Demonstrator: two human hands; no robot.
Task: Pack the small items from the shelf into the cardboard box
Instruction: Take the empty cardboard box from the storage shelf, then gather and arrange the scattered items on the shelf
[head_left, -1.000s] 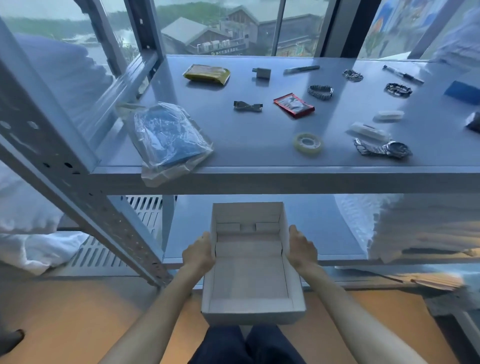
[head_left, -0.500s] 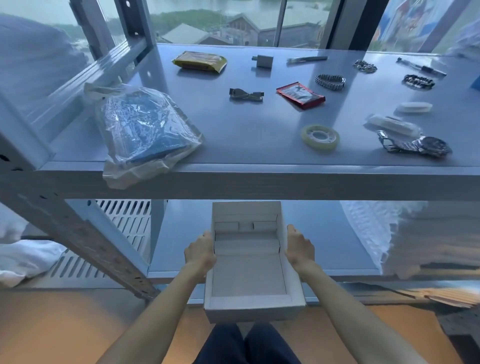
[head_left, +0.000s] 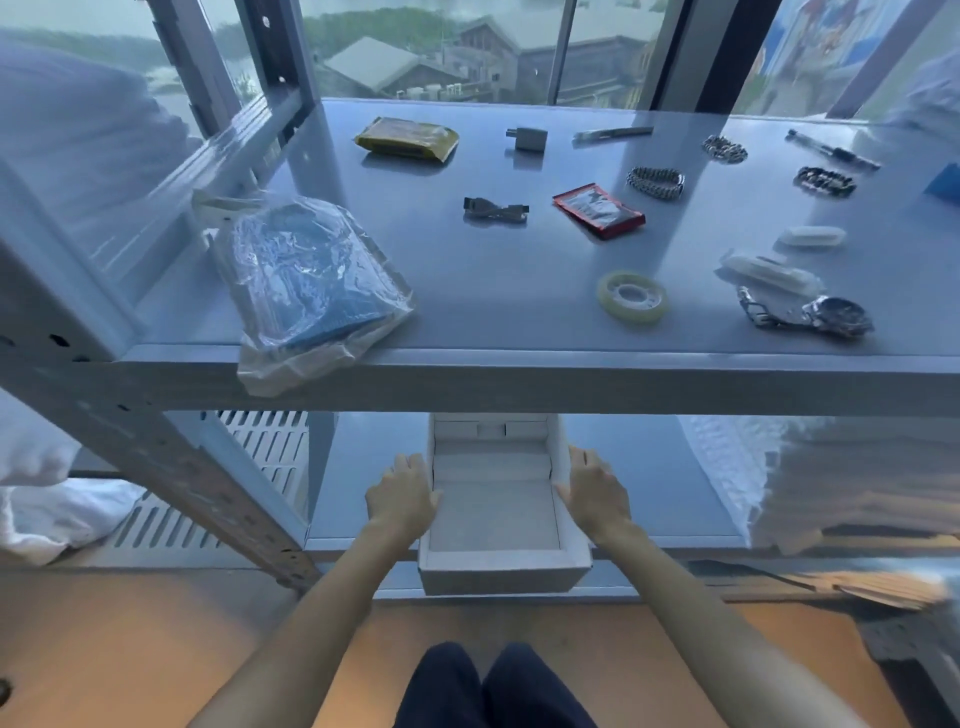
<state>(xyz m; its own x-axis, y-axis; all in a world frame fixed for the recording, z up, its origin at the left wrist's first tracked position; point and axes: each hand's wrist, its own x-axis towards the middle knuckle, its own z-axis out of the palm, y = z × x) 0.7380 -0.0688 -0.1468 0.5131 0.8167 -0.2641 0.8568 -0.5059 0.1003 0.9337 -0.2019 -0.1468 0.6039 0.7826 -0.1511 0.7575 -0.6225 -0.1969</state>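
Observation:
An empty white cardboard box (head_left: 501, 569) sits on the lower shelf (head_left: 654, 483), its front end sticking out over the shelf edge. My left hand (head_left: 401, 500) holds its left wall and my right hand (head_left: 595, 493) its right wall, thumbs at the rim. On the upper shelf (head_left: 519, 374) lie small items: a tape roll (head_left: 631, 297), a wristwatch (head_left: 810, 313), a red sachet (head_left: 598, 210), a short cable (head_left: 496, 210), a yellow packet (head_left: 407, 139), a white adapter (head_left: 528, 139), bracelets (head_left: 655, 182), pens (head_left: 613, 133) and white cases (head_left: 769, 271).
A blue item in a clear plastic bag (head_left: 311, 286) overhangs the upper shelf's front edge at left. The slanted perforated metal upright (head_left: 208, 483) stands left of the box. White folded bedding (head_left: 831, 478) fills the lower shelf's right side. My knees (head_left: 493, 686) are below.
The box has moved forward, farther under the upper shelf and onto the lower shelf, with both hands still on its sides. The view has come closer to the shelf.

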